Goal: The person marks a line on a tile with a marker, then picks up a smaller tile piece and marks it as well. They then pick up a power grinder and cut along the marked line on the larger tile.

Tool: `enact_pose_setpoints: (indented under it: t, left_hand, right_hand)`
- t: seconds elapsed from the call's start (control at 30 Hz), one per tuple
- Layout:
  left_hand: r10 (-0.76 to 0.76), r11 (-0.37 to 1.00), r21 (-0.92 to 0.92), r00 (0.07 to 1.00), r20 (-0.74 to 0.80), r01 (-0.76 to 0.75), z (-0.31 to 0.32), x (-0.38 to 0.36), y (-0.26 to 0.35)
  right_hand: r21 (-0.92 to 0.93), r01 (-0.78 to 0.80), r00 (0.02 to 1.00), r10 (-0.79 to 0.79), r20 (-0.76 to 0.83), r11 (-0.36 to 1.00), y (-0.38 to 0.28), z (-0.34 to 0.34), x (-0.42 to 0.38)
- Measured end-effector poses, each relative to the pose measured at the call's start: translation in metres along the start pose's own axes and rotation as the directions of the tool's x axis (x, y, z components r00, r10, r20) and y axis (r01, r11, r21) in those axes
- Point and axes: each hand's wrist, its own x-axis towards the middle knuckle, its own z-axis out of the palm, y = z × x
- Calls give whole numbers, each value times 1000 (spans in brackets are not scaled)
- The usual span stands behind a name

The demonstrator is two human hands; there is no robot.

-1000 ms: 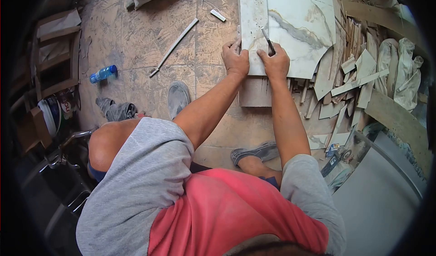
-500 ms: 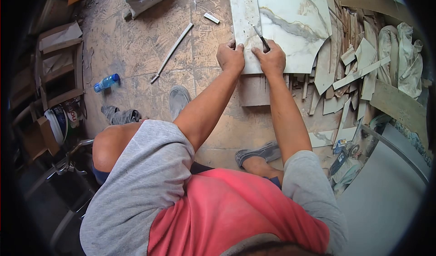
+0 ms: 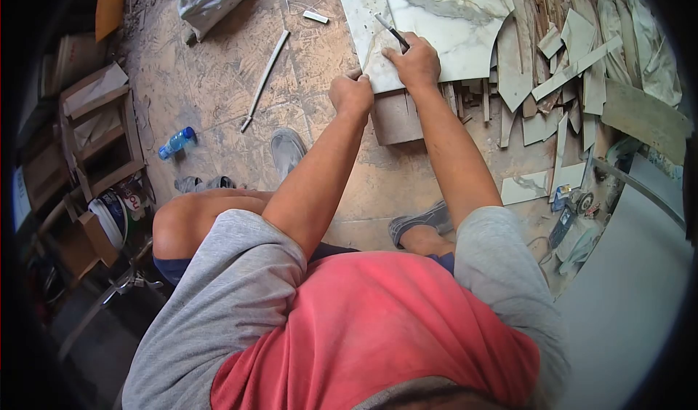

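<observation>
A narrow white marble-look tile strip (image 3: 361, 6) lies along the left side of a larger grey-veined tile slab (image 3: 462, 35). My left hand (image 3: 352, 94) is closed at the near left corner of the strip, its thumb against the edge; the fingertips are partly hidden. My right hand (image 3: 416, 62) holds a dark pen or marker (image 3: 393, 34) between thumb and fingers. That hand rests on the tile near its front edge, with the pen's light tip pointing up and left. A block-like support (image 3: 398, 122) shows under the tile's front edge.
Tile offcuts (image 3: 563, 64) are heaped at the right. A thin strip (image 3: 265, 81), a small white piece (image 3: 315, 17), a blue-capped bottle (image 3: 177, 143) and a white sack (image 3: 203, 2) lie on the dusty floor. A power tool (image 3: 571, 217) sits at the lower right.
The view has shifted slightly. My left hand has come nearer to me along the strip's edge, to its front corner. My right hand still holds the pen over the tile.
</observation>
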Motion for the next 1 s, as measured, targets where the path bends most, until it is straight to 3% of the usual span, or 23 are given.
enact_pose_setpoints:
  t: [0.07, 0.33, 0.77, 0.87, 0.93, 1.0]
  left_hand:
    - [26, 997, 75, 1000, 5, -26, -1, -1, 0]
    - [-82, 997, -12, 996, -20, 81, -2, -4, 13]
    - [-32, 999, 4, 999, 1, 32, -8, 7, 9]
    - [82, 994, 76, 994, -78, -76, -10, 26, 14]
    - [311, 935, -78, 907, -285, -345, -9, 65, 25]
    - [305, 913, -191, 916, -262, -359, -21, 105, 59]
  right_hand:
    - [3, -10, 1000, 10, -3, 1000, -2, -2, -1]
    - [21, -39, 999, 39, -4, 999, -1, 0, 0]
    - [39, -22, 1000, 22, 3, 999, 1, 1, 1]
    - [57, -39, 999, 38, 23, 998, -2, -3, -1]
    - [39, -16, 1000, 17, -10, 999, -1, 1, -4]
    - [48, -5, 999, 7, -32, 999, -6, -3, -12]
